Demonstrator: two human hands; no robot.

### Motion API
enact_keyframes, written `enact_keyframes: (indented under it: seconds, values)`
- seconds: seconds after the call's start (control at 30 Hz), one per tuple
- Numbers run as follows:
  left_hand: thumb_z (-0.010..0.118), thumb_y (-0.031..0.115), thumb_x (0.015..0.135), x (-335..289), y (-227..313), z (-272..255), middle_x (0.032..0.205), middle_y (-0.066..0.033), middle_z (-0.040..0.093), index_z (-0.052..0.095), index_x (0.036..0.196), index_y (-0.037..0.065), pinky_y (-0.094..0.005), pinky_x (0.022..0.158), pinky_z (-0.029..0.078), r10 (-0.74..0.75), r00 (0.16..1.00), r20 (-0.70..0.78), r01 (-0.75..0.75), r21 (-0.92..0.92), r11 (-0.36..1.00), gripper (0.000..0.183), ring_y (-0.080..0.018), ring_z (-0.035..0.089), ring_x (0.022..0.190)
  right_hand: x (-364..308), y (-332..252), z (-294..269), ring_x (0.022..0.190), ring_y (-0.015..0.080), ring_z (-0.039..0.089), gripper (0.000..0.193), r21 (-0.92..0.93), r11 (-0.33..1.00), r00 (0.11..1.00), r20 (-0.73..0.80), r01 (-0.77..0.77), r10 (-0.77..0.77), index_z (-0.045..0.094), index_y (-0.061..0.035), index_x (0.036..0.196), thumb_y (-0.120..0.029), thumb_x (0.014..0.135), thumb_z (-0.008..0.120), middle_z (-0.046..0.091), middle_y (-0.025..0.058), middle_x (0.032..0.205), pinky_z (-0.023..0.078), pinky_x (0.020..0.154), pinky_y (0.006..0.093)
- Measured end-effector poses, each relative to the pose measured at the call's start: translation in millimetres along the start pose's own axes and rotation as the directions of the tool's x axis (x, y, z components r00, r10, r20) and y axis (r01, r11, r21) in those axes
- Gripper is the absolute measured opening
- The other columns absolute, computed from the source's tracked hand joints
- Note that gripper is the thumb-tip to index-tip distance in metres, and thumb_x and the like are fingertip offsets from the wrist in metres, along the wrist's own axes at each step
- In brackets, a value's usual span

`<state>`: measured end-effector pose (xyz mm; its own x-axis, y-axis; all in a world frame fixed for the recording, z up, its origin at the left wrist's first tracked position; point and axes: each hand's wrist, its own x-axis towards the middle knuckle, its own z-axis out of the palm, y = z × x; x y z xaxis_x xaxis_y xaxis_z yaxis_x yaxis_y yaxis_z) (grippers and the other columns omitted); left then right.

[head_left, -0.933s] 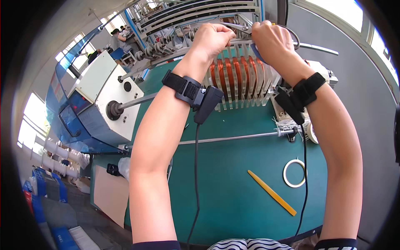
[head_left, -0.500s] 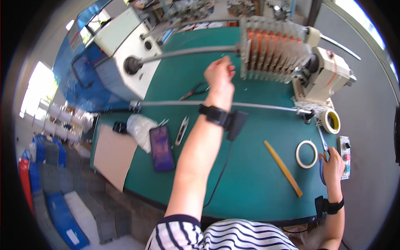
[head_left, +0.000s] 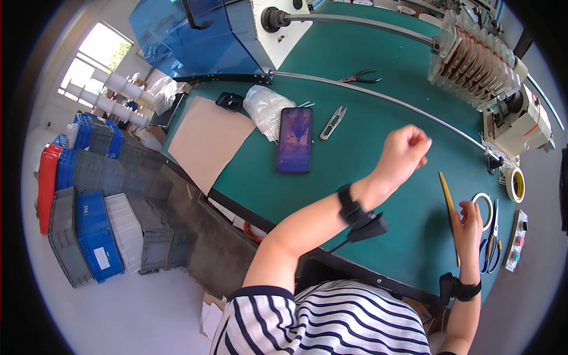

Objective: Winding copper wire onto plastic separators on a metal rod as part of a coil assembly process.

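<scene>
My left hand (head_left: 406, 152) is raised over the green table, its fingers curled closed; whether something thin is pinched in them is hidden. My right hand (head_left: 468, 228) is low at the table's right side with thumb and fingers apart. Its thumb lies against a yellow strip (head_left: 446, 192), and its fingertips are beside a cream tape ring (head_left: 489, 207). Scissors (head_left: 491, 242) with dark blue and yellow handles lie just right of that hand. Farther back, a winding machine's shaft carries a clear ribbed former (head_left: 473, 62) with copper-coloured windings.
A thin metal rod (head_left: 390, 97) crosses the table beyond my left hand. A phone (head_left: 294, 142), thread snips (head_left: 333, 123), pliers (head_left: 361, 77) and a plastic bag (head_left: 266, 109) lie around it. At the right edge are a yellow tape roll (head_left: 515, 184) and a button box (head_left: 516, 239).
My view has turned left and down. The left hand has come back from beside the former toward me. The right hand has let go of the scissors and moved left to the yellow strip.
</scene>
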<state>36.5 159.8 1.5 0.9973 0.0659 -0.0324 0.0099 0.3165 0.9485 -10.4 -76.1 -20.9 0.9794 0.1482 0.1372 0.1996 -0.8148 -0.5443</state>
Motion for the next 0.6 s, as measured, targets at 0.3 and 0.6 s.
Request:
enact_keyframes:
  seconds: [0.3, 0.6]
  values:
    - [0.056, 0.004, 0.090, -124.9, 20.0, -170.2, 0.078, -0.0001, 0.059, 0.059, 0.090, 0.003, -0.0197, 0.060, 0.045, 0.358, 0.877, -0.320, -0.117, 0.581, 0.805, 0.003, -0.0054, 0.055, 0.066, 20.9, 22.7, 31.6, 0.069, 0.0333, 0.052, 0.018, -0.137, 0.990, 0.999, 0.026, 0.039, -0.036, 0.047, -0.0019, 0.081, -0.010, 0.080, 0.063, 0.052, 0.0138, 0.076, 0.041, 0.063, 0.0409]
    - [0.047, 0.013, 0.096, -105.5, 9.9, -228.1, 0.084, -0.0034, 0.062, 0.058, 0.097, 0.003, -0.0227, 0.067, 0.043, 0.550, 0.596, -0.585, -0.182, 0.569, 0.802, 0.015, -0.0092, 0.057, 0.077, 21.2, 44.9, -0.2, 0.055, 0.0087, 0.046, 0.017, 0.534, 0.808, 0.957, 0.010, -0.249, 0.289, 0.047, -0.0064, 0.078, -0.013, 0.092, 0.053, 0.048, 0.0004, 0.062, 0.039, 0.052, 0.0222]
